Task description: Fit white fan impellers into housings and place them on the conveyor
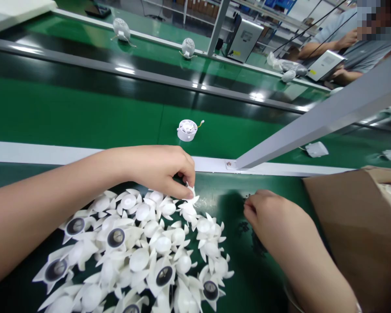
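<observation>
My left hand [169, 171] reaches over the top right of a pile of white fan blades [140, 258], its thumb and fingers pinching one white fan blade [190, 193]. Several blades in the pile show a dark round hub. To the right of the pile, my right hand [263, 213] is over the green tabletop with its fingers curled together. Small dark bits [244, 226] lie beside and below its fingertips; what it holds, if anything, is hidden.
Beyond the white rail [52, 154], a round white housing [187, 130] with a wire sits on the green belt [117, 126]. A slanted metal post [299, 117] rises at right, above a cardboard box [342, 217]. Across the line, a person [361, 48] handles a white device.
</observation>
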`<act>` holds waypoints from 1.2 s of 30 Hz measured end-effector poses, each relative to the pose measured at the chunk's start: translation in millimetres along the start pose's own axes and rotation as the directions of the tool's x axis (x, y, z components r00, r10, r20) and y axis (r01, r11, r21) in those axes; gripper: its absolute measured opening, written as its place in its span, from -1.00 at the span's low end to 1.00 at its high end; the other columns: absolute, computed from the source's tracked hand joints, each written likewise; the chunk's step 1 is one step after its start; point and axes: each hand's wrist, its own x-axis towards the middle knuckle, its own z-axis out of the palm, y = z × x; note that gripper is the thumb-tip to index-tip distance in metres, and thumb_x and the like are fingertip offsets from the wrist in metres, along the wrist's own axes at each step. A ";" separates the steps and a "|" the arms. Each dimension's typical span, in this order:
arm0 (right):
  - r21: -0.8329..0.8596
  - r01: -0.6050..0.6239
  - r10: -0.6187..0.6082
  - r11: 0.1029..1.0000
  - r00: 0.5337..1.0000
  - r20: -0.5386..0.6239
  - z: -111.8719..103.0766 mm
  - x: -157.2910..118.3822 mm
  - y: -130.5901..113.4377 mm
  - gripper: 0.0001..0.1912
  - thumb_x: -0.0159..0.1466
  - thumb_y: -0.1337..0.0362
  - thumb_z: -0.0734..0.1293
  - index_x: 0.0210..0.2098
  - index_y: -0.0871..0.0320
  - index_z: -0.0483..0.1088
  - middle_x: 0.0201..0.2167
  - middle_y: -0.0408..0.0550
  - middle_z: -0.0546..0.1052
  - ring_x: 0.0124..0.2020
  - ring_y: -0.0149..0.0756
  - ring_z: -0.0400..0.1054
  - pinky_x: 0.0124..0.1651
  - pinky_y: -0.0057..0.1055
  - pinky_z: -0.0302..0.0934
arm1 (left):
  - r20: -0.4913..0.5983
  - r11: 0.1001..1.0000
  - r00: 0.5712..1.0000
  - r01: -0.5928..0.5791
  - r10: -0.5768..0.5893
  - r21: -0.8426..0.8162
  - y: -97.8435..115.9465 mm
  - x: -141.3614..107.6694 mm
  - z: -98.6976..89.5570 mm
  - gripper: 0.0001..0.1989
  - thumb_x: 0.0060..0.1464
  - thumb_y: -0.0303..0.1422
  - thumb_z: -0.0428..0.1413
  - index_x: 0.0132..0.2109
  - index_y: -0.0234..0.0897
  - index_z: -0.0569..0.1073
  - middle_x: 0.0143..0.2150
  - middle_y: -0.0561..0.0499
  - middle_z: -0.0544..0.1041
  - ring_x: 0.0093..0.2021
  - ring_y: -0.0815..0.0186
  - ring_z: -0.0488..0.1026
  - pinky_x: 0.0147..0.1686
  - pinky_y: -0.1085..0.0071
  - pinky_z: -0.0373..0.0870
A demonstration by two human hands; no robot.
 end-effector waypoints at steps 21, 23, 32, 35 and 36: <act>0.304 0.035 -0.034 0.952 0.999 -0.006 -2.1 -3.6 28.6 -0.79 0.28 0.28 0.23 -0.42 0.07 0.47 -0.42 -0.07 0.53 -0.49 -0.24 0.38 -0.42 -0.31 0.19 | -0.028 0.981 0.981 0.188 -0.189 -0.052 -18.7 3.3 0.7 -0.59 0.00 0.03 0.23 -0.10 -0.10 0.54 -0.25 0.08 0.52 -0.32 0.37 0.43 -0.43 0.48 0.18; 0.297 0.031 -0.045 0.954 0.998 0.038 -1.2 -2.3 20.7 -0.80 0.27 0.31 0.25 -0.44 0.07 0.47 -0.42 -0.08 0.52 -0.49 -0.25 0.38 -0.41 -0.31 0.19 | -0.034 0.981 0.981 0.188 -0.190 -0.053 -19.6 4.9 2.3 -0.61 0.02 0.03 0.22 -0.10 -0.10 0.55 -0.27 0.09 0.52 -0.33 0.38 0.42 -0.44 0.49 0.18; 0.124 -0.111 0.097 0.986 0.989 0.112 -3.2 1.4 -2.7 -0.77 0.27 0.30 0.26 -0.52 0.09 0.33 -0.48 -0.12 0.44 -0.55 -0.29 0.29 -0.50 -0.34 0.03 | -0.046 0.981 0.982 0.179 -0.182 -0.076 -21.0 4.5 2.4 -0.60 0.02 0.02 0.23 -0.11 -0.12 0.55 -0.27 0.09 0.55 -0.36 0.39 0.42 -0.44 0.49 0.17; 0.124 -0.113 0.099 0.986 0.988 0.117 -1.0 2.8 -3.5 -0.79 0.27 0.30 0.25 -0.51 0.10 0.29 -0.45 -0.11 0.44 -0.54 -0.30 0.27 -0.49 -0.35 0.00 | -0.060 0.983 0.983 0.169 -0.174 -0.070 -21.7 4.9 3.1 -0.61 0.01 0.01 0.24 -0.11 -0.12 0.56 -0.27 0.09 0.56 -0.36 0.40 0.42 -0.44 0.49 0.16; 0.115 -0.119 0.105 0.986 0.988 0.116 -0.4 3.0 -4.2 -0.79 0.27 0.31 0.24 -0.51 0.10 0.29 -0.45 -0.10 0.44 -0.53 -0.30 0.27 -0.49 -0.35 -0.01 | -0.063 0.984 0.983 0.166 -0.171 -0.069 -21.8 5.1 3.3 -0.61 0.01 0.01 0.24 -0.11 -0.12 0.56 -0.27 0.09 0.56 -0.36 0.40 0.42 -0.44 0.49 0.16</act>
